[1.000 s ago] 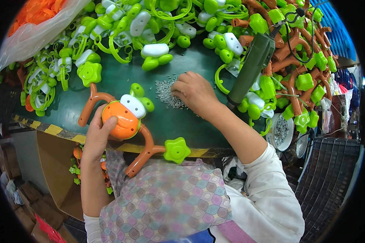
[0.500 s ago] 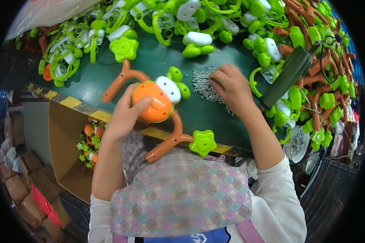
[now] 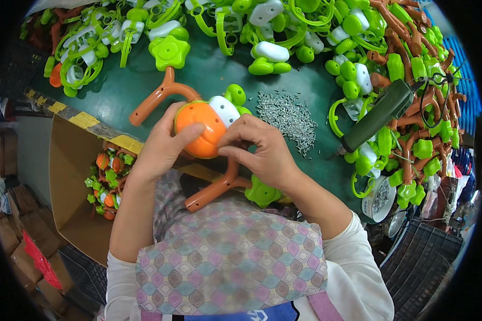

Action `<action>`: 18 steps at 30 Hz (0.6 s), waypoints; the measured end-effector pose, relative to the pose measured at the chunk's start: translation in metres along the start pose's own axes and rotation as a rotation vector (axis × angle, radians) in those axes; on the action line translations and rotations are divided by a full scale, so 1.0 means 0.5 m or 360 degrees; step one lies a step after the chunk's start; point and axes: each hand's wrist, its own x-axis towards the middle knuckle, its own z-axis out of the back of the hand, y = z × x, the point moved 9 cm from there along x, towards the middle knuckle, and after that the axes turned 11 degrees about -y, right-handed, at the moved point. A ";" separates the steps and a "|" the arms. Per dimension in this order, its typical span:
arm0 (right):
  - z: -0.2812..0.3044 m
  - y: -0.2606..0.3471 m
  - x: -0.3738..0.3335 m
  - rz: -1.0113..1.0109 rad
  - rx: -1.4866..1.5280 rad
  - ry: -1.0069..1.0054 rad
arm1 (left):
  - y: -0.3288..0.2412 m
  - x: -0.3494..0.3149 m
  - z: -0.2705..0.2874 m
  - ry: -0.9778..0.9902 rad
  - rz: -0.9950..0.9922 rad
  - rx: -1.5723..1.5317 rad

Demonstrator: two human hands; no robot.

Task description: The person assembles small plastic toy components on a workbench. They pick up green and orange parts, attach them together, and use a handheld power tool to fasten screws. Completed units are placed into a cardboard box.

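Your left hand (image 3: 160, 147) grasps the orange toy (image 3: 202, 132): probably light, stiff, slick; hold its sides. Your right hand (image 3: 266, 152) alongside, grasp unclear.

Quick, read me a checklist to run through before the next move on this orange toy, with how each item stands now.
1. Left hand has a grip on the orange toy body, thumb across its front: ok.
2. Right hand is at the body's lower right edge: ok.
3. A screw between the right fingertips: cannot tell, too small and covered.
4. Spare screws lie loose on the table, seemingly within reach: ok.
5. Dark green power screwdriver in hand: not ok, it is apart from both hands.
6. Green star is on the upper brown branch: ok.
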 end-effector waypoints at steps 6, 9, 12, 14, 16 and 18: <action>0.003 -0.001 0.005 -0.0056 -0.0103 -0.0059 | 0.000 0.006 -0.002 0.0033 -0.0061 0.0033; 0.050 0.012 -0.001 -0.0149 -0.0162 -0.0137 | 0.001 0.003 -0.002 0.0035 -0.0042 0.0025; 0.226 0.076 -0.053 0.0402 -0.0324 -0.1003 | -0.002 -0.004 -0.001 0.0019 0.0024 0.0000; 0.346 0.109 -0.125 0.0745 -0.0547 -0.1619 | 0.000 -0.007 0.001 0.0003 0.0050 -0.0009; 0.416 0.126 -0.175 0.0939 -0.0730 -0.2058 | -0.001 -0.004 0.001 0.0006 0.0041 0.0011; 0.468 0.078 -0.189 0.0808 -0.0705 -0.2088 | -0.003 -0.008 -0.002 -0.0006 0.0072 -0.0036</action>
